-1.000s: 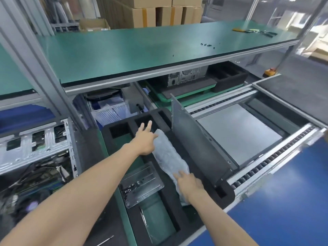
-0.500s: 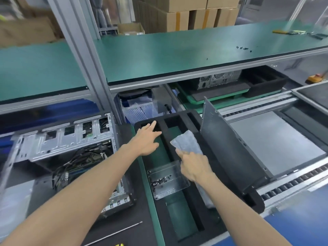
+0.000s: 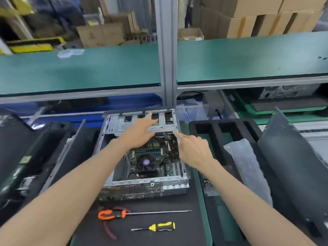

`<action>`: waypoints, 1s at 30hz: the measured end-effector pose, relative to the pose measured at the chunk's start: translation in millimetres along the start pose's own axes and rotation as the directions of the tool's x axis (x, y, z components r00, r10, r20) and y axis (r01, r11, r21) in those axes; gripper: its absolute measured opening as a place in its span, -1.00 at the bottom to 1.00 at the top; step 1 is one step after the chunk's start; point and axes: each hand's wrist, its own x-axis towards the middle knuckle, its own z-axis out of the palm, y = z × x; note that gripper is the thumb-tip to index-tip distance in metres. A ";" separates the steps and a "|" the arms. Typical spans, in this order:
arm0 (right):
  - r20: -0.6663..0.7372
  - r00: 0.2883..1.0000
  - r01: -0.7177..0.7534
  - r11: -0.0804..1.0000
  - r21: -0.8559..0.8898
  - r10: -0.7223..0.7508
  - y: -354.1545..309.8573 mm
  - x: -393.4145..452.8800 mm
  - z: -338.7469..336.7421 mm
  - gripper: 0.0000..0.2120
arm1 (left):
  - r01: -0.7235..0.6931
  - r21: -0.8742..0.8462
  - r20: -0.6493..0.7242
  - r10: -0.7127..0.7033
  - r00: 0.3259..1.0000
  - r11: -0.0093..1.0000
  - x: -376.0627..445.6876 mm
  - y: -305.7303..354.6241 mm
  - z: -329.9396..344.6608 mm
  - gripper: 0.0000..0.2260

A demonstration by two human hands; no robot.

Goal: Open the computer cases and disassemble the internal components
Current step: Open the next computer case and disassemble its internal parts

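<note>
Head view, hazard entries, listed from your hands outward.

1. Left hand (image 3: 140, 133): fingers straight, reaching flat over the drive cage (image 3: 143, 121) at the far end of the open computer case (image 3: 142, 153); it grasps nothing. Whether the fingertips touch the metal cannot be told.
2. Right hand (image 3: 193, 151): forefinger extended to the cage's right corner, other fingers loosely curled, holding nothing.
3. Drive cage: bare stamped sheet metal with cut-outs. Risk, as a judgement: your fingers may catch or cut on an edge if you pull hard.
4. Cables and motherboard (image 3: 152, 160), directly beneath the cage, with the CPU fan (image 3: 146, 163) near the middle. Risk: if you lift the cage while any lead is connected, you may strain a connector or drag the board.
5. Case: lid off, lying flat on the black mat (image 3: 159, 233). Risk: an uneven pull may slide it toward you.
6. Orange-handled screwdriver (image 3: 113, 214) and yellow-handled screwdriver (image 3: 162, 226), just before the case; a shifting case could knock them.
7. Foam tray (image 3: 221, 132), right, holding a bubble-wrap bag (image 3: 246, 167).
</note>
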 end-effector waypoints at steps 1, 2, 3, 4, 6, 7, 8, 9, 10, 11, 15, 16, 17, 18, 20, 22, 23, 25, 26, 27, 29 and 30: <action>0.008 1.000 0.023 1.000 0.007 -0.023 -9.8 2.1 2.8 -0.34 | 0.034 0.005 -0.003 -0.034 0.999 0.999 -10.0 -13.3 -3.5 -0.52; 0.015 0.999 0.049 0.999 0.003 -0.049 -18.2 3.2 6.4 -0.35 | 0.065 0.009 -0.003 -0.065 0.998 0.998 -19.1 -25.0 -5.6 -0.52; 0.022 0.997 0.078 0.997 -0.002 -0.078 -26.0 3.9 9.8 -0.37 | 0.090 0.014 -0.003 -0.090 0.996 0.996 -28.1 -35.5 -6.1 -0.54; 0.032 0.993 0.110 0.994 0.005 -0.110 -32.9 5.0 13.2 -0.40 | 0.110 0.015 -0.003 -0.110 0.994 0.994 -36.3 -44.6 -5.7 -0.57; 0.077 0.981 0.174 0.983 0.057 -0.178 -45.4 5.5 21.5 -0.48 | 0.151 -0.008 0.009 -0.151 0.989 0.989 -53.6 -59.8 0.2 -0.61; 0.096 0.973 0.202 0.975 0.094 -0.211 -51.3 4.9 26.3 -0.52 | 0.171 -0.027 0.026 -0.170 0.985 0.985 -61.7 -65.5 5.0 -0.61; 0.117 0.964 0.223 0.966 0.133 -0.239 -57.7 4.1 30.1 -0.57 | 0.186 -0.045 0.049 -0.183 0.982 0.982 -68.7 -69.5 10.8 -0.60; 0.139 0.955 0.240 0.957 0.165 -0.264 -64.4 3.4 32.7 -0.60 | 0.195 -0.054 0.075 -0.190 0.979 0.979 -74.3 -71.8 16.8 -0.60; 0.161 0.944 0.260 0.949 0.178 -0.289 -70.5 2.1 35.3 -0.63 | 0.198 -0.055 0.099 -0.192 0.976 0.979 -78.2 -72.8 23.3 -0.59; 0.177 0.933 0.284 0.943 0.176 -0.314 -76.6 0.2 37.2 -0.66 | 0.193 -0.057 0.117 -0.185 0.976 0.980 -81.1 -72.8 29.7 -0.58; 0.033 0.908 0.414 0.906 0.087 -0.418 -95.2 -23.3 37.3 -0.67 | 0.085 -0.041 0.106 -0.081 0.991 0.996 -96.1 -69.4 48.8 -0.60; -0.104 0.872 0.485 0.873 0.052 -0.478 -98.2 -31.7 38.5 -0.72 | 0.045 -0.025 0.091 -0.043 0.995 0.999 -101.0 -69.1 52.0 -0.61; -0.246 0.804 0.559 0.829 0.002 -0.541 -101.7 -39.8 40.1 -0.77 | 0.011 -0.011 0.075 -0.010 0.997 1.000 -104.9 -68.6 53.8 -0.62; -0.342 0.728 0.621 0.783 -0.038 -0.594 -106.3 -47.6 41.9 -0.81 | -0.018 0.004 0.061 0.018 0.998 1.000 -108.9 -68.3 55.6 -0.64; -0.359 0.640 0.717 0.696 -0.042 -0.680 -119.5 -60.1 46.7 -0.84 | -0.074 0.027 0.024 0.074 0.997 0.997 -115.7 -68.7 58.2 -0.67; -0.279 0.621 0.762 0.647 -0.006 -0.733 -132.7 -70.6 53.2 -0.87 | -0.112 0.024 -0.022 0.113 0.993 0.993 -119.7 -68.9 60.2 -0.68; -0.180 0.640 0.764 0.644 0.041 -0.747 -138.6 -76.3 58.1 -0.87 | -0.117 0.022 -0.031 0.117 0.993 0.993 -120.8 -69.9 61.7 -0.67; 0.163 0.669 0.717 0.687 0.116 -0.726 -144.3 -86.2 66.9 -0.83 | -0.116 0.049 0.001 0.116 0.993 0.992 -121.7 -72.7 65.9 -0.64; 0.344 0.656 0.687 0.720 0.098 -0.672 -143.9 -88.7 71.6 -0.79 | -0.107 0.061 0.017 0.106 0.994 0.992 -122.0 -74.4 68.8 -0.62; 0.476 0.633 0.674 0.737 0.049 -0.610 -142.2 -90.7 75.6 -0.78 | -0.094 0.058 0.022 0.093 0.995 0.994 -122.5 -75.7 71.4 -0.60; 0.619 0.605 0.650 0.760 -0.020 -0.501 -138.0 -95.0 80.6 -0.82 | -0.080 0.039 0.011 0.080 0.997 0.996 -123.9 -76.8 73.5 -0.59; 0.660 0.597 0.630 0.776 -0.033 -0.456 -134.9 -97.6 83.8 -0.87 | -0.080 0.041 0.006 0.080 0.997 0.996 -124.0 -76.6 73.9 -0.59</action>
